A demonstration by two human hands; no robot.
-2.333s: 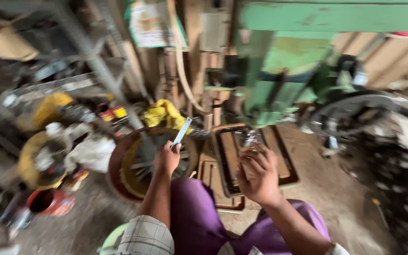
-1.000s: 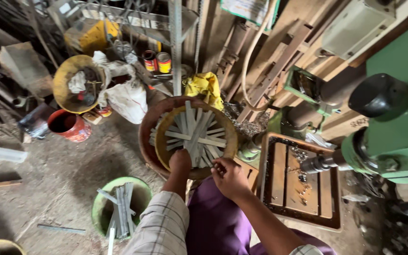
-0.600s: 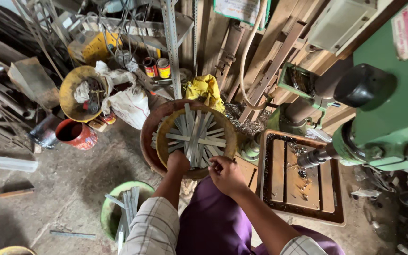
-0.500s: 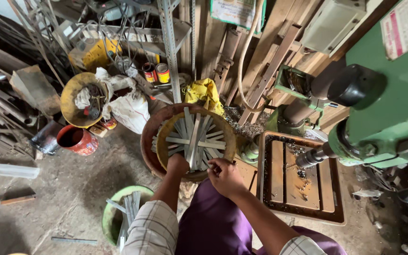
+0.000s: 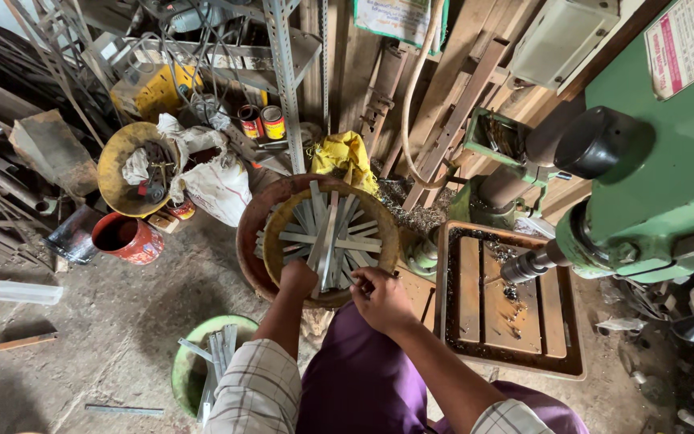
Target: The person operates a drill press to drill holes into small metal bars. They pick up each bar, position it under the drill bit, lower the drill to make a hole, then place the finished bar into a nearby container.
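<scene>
A round yellow-brown basin (image 5: 389, 233) stands on the floor in front of me, nested in a larger brown one. Several flat grey metal strips (image 5: 332, 233) lie fanned across it. My left hand (image 5: 297, 278) rests at its near rim, with the fingers closed over the end of one strip. My right hand (image 5: 379, 297) hovers just right of it by the rim. Its fingers are curled, and whatever they hold is hidden. My purple-clad lap is below the hands.
A green drill press (image 5: 660, 185) fills the right side, its chuck (image 5: 524, 267) over a rusty slotted table (image 5: 508, 309). A green basin (image 5: 182, 378) with more strips sits at lower left. A red bucket (image 5: 126, 237), a yellow pan, sacks and shelving crowd the back.
My left hand earlier held a strip up above the basin and has come down to its near rim. Over the last second both hands stay there while the view drifts slightly.
</scene>
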